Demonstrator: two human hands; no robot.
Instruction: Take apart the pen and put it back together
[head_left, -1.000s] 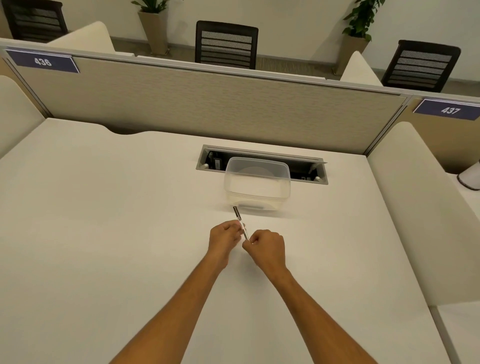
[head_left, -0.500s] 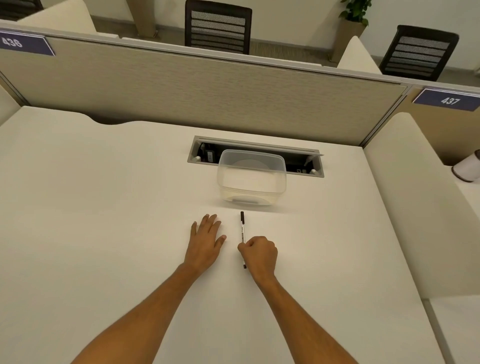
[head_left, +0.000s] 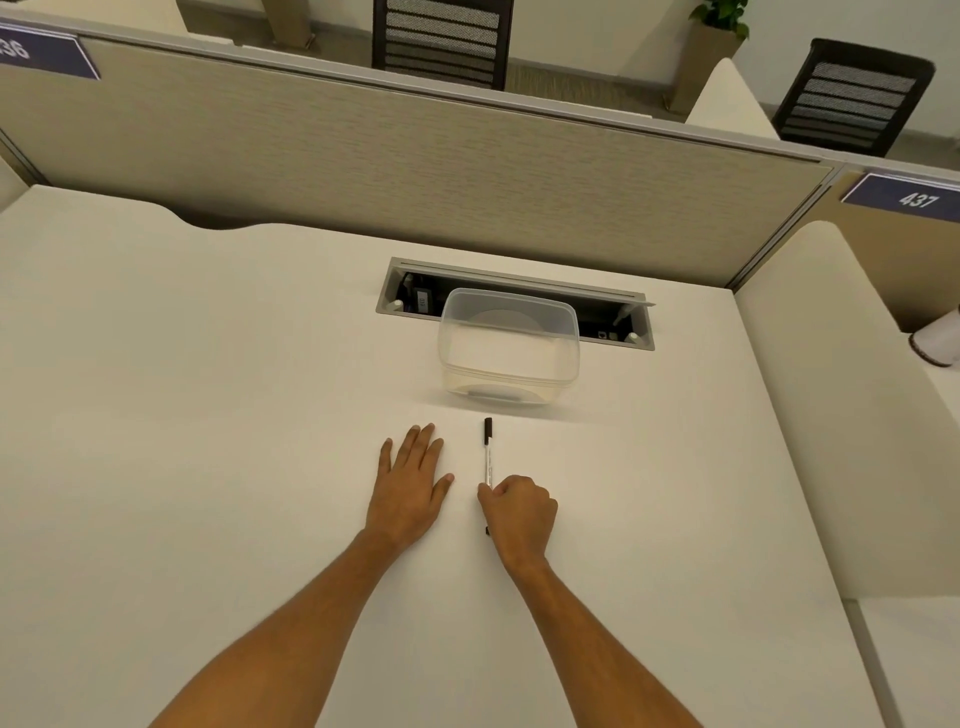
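Slim clear-barrelled black-capped pen (head_left: 488, 458) lay whole at 12 o'clock of clenched right hand (head_left: 519, 512) gripping it; left hand (head_left: 410, 480) flat, released. Stage indeterminate.

Your left hand (head_left: 410, 480) lies flat, palm down on the white desk (head_left: 208, 415), fingers spread and pointing away from you. Your right hand (head_left: 519, 512) is curled in a loose fist, its thumb and fingertips against the pen (head_left: 488, 460). The pen lies on the desk, running straight out past your right fingertips, its black cap at the far end and its near tip showing below the thumb. Beyond the cap stands an empty clear plastic box (head_left: 509, 353).
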